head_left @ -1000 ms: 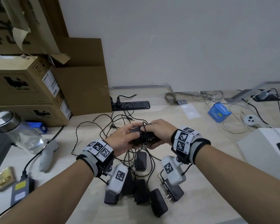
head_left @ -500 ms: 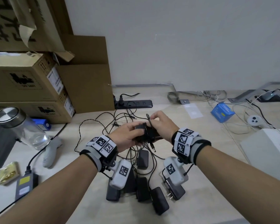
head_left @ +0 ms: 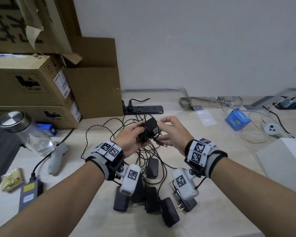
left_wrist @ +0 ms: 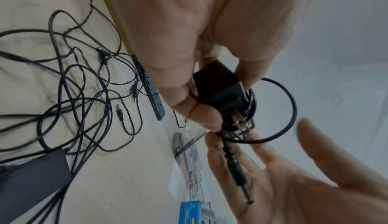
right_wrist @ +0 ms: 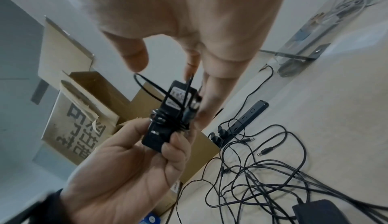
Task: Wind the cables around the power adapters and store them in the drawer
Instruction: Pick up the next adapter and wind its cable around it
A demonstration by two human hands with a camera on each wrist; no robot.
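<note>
My left hand (head_left: 130, 141) grips a black power adapter (head_left: 149, 130) above the desk, its thin cable wound round the body. The left wrist view shows the adapter (left_wrist: 220, 88) with its prongs out, one slack loop of cable standing off it. The barrel plug (left_wrist: 241, 181) hangs free across the fingers of my right hand (left_wrist: 293, 177). That right hand (head_left: 174, 132) is spread beside the adapter, fingertips at its side. Several more black adapters (head_left: 152, 168) lie on the desk below my wrists amid tangled cables (right_wrist: 262, 169). No drawer is in view.
A black power strip (head_left: 143, 109) lies behind the cables. Stacked cardboard boxes (head_left: 32, 86) fill the back left, with a lidded glass jar (head_left: 24, 132) and a grey controller (head_left: 55, 159) in front. A blue box (head_left: 237, 119) and a white box (head_left: 284, 156) sit right.
Both hands have lifted the adapter higher and further from me. My right hand has let go of the cable and spread its fingers; the plug end now dangles.
</note>
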